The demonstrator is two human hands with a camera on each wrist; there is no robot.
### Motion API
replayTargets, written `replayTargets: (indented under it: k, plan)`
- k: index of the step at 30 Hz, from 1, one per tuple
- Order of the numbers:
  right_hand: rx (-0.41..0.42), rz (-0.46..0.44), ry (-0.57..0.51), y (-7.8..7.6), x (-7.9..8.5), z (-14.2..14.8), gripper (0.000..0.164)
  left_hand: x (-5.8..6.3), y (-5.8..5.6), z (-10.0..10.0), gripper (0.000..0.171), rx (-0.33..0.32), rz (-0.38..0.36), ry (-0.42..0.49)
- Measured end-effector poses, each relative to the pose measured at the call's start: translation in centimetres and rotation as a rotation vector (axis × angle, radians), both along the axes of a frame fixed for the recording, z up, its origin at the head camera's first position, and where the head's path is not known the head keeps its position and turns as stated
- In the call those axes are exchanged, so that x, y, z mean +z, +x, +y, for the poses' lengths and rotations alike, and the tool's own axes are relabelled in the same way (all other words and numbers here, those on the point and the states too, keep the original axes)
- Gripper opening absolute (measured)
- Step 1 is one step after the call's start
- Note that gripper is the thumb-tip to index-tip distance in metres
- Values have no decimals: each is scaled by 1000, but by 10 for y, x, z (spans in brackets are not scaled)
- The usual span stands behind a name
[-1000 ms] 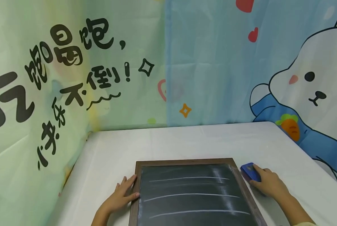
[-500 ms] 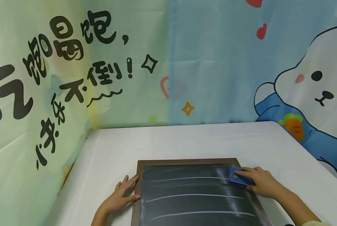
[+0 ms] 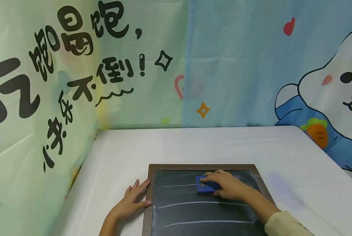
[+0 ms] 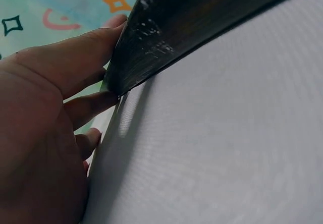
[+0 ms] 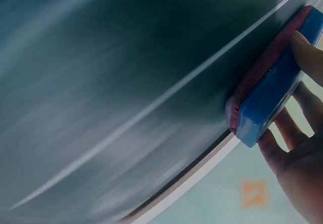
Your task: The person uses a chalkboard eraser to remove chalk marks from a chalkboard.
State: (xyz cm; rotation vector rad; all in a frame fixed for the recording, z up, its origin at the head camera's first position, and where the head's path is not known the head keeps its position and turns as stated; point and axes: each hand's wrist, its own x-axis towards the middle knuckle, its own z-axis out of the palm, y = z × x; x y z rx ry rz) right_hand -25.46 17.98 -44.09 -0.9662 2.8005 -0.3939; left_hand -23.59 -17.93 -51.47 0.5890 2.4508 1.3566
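Observation:
A chalkboard (image 3: 176, 213) in a brown wooden frame (image 3: 201, 167) lies on the white-covered table. My left hand (image 3: 131, 201) rests its extended fingers and thumb against the frame's left side; the left wrist view shows the fingertips (image 4: 108, 99) at the dark frame edge. With my right hand (image 3: 230, 186) I grip a blue chalkboard eraser (image 3: 204, 187) on the upper part of the board. Its reddish felt pad (image 5: 270, 62) faces the board in the right wrist view. The top chalk line (image 3: 179, 186) runs up to the eraser's left end. Two longer chalk lines curve below it.
White cloth (image 3: 128, 147) covers the table around the board. Behind it hang a green curtain (image 3: 146, 111) with black lettering and a blue curtain (image 3: 238, 82) with a white cartoon animal. A pale sleeve (image 3: 285, 224) reaches over the board's lower right.
My right hand has carried the eraser from the table right of the board, over the right frame, and leftward along the top chalk line. My left hand stays at the frame. The head view has shifted slightly.

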Motion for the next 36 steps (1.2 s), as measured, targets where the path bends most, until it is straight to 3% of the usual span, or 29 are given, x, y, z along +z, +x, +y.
replayTargets:
  k: [8,14,19,24,31,36]
  plan:
    - [71,-11,102,-5,2,-100,53,2,3,5,71,-11,12,-4]
    - [39,-7,101,1,-3,-118,50,0,8,6,71,9,-10,-23]
    - [5,22,76,4,-3,-91,51,3,9,5,70,16,-12,-19]
    - [-44,64,42,9,-4,-36,52,5,7,5,69,10,-17,1]
    - [-156,56,18,22,-4,44,53,4,4,3,70,-2,-6,-4]
    - [-200,42,34,28,-4,84,55,3,4,3,69,-10,16,-1]
